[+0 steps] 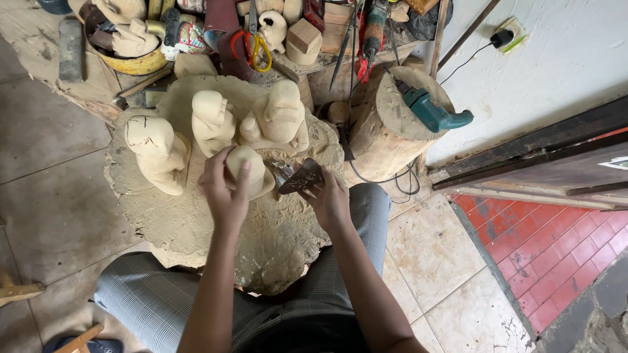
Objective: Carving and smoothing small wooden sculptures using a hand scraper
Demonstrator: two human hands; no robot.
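My left hand (224, 189) grips a pale, rounded wooden carving (252, 171) that rests on a big, rough wood block (196, 222) in front of my knees. My right hand (329, 199) holds a dark piece of sandpaper (301, 176) just right of that carving, close to its side. Three more pale carved figures stand on the block behind: one at the left (157, 150), one in the middle (212, 121) and one at the right (281, 117).
A log stump (386, 140) with a teal power drill (428, 111) stands to the right. Behind the block lie scissors (255, 39), a yellow bowl (134, 62) of carvings, wood blocks and tools. A white wall with a socket (507, 36) is at the right.
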